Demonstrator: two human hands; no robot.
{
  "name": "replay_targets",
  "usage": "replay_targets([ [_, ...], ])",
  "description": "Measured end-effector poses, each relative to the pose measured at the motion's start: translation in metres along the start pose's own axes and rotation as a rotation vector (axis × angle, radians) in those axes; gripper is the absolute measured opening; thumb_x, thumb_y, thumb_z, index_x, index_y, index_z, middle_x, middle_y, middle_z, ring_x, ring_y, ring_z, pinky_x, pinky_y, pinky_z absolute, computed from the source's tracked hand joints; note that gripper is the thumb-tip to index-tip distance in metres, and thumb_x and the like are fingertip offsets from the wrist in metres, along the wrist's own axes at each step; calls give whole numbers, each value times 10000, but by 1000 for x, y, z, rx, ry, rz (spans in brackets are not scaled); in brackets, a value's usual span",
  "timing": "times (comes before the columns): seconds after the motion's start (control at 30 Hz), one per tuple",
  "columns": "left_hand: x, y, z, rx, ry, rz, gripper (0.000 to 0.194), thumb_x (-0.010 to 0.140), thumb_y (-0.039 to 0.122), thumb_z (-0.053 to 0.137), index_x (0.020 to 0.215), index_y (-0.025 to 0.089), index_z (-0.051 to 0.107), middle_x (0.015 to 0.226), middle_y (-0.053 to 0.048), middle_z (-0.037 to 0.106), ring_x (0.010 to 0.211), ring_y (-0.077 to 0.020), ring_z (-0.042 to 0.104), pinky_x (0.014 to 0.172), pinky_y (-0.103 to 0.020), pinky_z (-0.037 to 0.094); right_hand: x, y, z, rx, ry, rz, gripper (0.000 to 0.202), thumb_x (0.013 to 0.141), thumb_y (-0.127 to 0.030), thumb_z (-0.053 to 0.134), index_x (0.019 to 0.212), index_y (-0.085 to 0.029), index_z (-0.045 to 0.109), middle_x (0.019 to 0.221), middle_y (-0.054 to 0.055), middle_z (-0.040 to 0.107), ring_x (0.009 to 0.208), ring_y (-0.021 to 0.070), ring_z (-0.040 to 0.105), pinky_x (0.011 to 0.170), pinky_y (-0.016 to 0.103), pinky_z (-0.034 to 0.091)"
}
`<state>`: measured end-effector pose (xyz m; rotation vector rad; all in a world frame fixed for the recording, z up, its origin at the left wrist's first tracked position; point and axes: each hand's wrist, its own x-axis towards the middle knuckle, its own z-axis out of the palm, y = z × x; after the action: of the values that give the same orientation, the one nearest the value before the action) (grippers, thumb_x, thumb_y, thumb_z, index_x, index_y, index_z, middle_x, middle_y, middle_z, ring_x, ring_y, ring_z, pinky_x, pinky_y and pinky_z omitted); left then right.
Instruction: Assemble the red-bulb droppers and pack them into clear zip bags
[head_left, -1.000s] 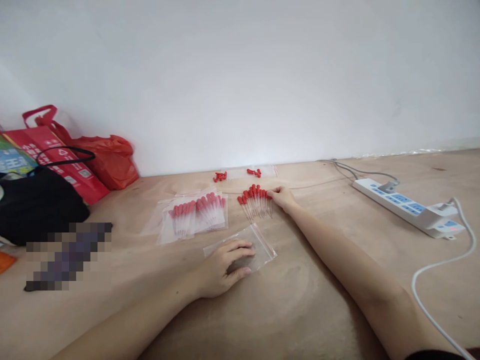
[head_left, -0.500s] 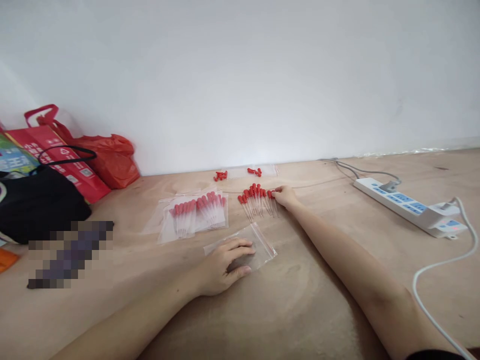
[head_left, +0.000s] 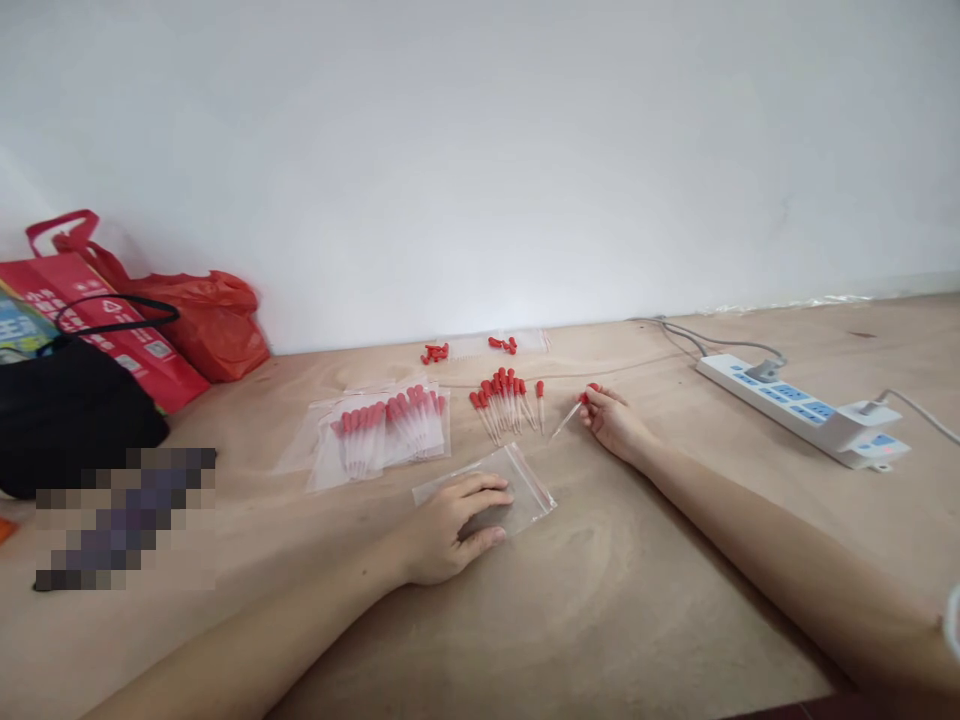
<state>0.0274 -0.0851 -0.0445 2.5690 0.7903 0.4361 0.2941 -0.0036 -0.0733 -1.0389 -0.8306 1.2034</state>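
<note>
My left hand (head_left: 459,525) lies with fingers apart on a clear zip bag (head_left: 531,492), pressing it to the wooden table. My right hand (head_left: 611,422) pinches the red bulb of a glass dropper (head_left: 567,420), whose thin tip points down and to the left. Between the hands and further back lies a loose group of red-bulbed droppers (head_left: 504,392), with a single one (head_left: 540,400) at its right side. Left of them, filled clear bags (head_left: 365,440) with red-bulbed droppers overlap one another.
Loose red bulbs (head_left: 435,353) and more red pieces (head_left: 502,345) on a clear bag lie near the wall. A white power strip (head_left: 787,400) with cables is at right. Red bags (head_left: 217,320) and a black bag (head_left: 75,410) stand at left. A pixelated dark object is nearby.
My right hand has moved right, away from the group, with one dropper pinched in it. My left hand stays on the bag. The view has shifted slightly.
</note>
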Motion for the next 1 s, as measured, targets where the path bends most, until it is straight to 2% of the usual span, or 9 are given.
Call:
replay_targets([
  [0.1,5,0,3,18,32,40,297,816,267,491,1104,196,513,1173,-76,504,1085,-191,470,922,-351,391,-28,2,-4,146,-26,-4,279,623,-292,657,743,-213,418,621,-33,577,451,61,471,397,167,364],
  [0.2,6,1,5,83,111,23,251,792,305,518,1005,176,548,1039,-76,551,941,-190,534,825,-339,439,-45,3,-2,148,-17,-38,347,604,-333,684,796,-223,417,631,-42,586,460,66,487,417,178,383],
  [0.33,2,0,6,149,200,-23,211,785,331,516,922,176,557,915,-55,597,839,-193,563,750,-342,454,-51,3,4,138,-1,-37,397,576,-361,705,804,-225,411,638,-49,589,462,67,490,434,191,393],
  [0.47,0,1,4,148,196,-18,204,787,277,483,949,182,563,881,-43,636,809,-188,588,719,-330,467,-52,3,9,159,-19,-11,411,555,-360,720,789,-220,412,639,-46,595,472,67,498,443,191,394],
  [0.6,-1,6,-2,144,169,-36,251,749,259,511,983,187,569,953,-47,644,856,-197,597,753,-337,471,-59,2,14,160,-59,12,431,551,-368,728,793,-220,403,663,-46,603,504,70,527,486,199,420],
  [0.8,-2,7,-5,89,120,-35,344,745,271,526,1080,193,524,1073,-51,614,961,-197,577,812,-329,462,-68,-2,17,-18,-287,92,375,563,-370,726,755,-199,452,676,-31,596,564,86,554,569,234,441],
  [0.9,-3,5,-4,68,106,-36,360,763,281,522,1113,198,504,1127,-55,588,1011,-196,557,844,-327,449,-69,-1,14,-231,-439,40,288,589,-324,719,733,-180,515,616,-35,561,524,64,490,523,203,394],
  [1.0,-3,4,-3,63,100,-50,354,781,289,513,1124,201,502,1147,-56,577,1032,-198,547,860,-334,443,-68,2,10,-378,-519,-15,255,597,-308,717,732,-169,551,537,-56,493,475,51,404,452,181,323],
])
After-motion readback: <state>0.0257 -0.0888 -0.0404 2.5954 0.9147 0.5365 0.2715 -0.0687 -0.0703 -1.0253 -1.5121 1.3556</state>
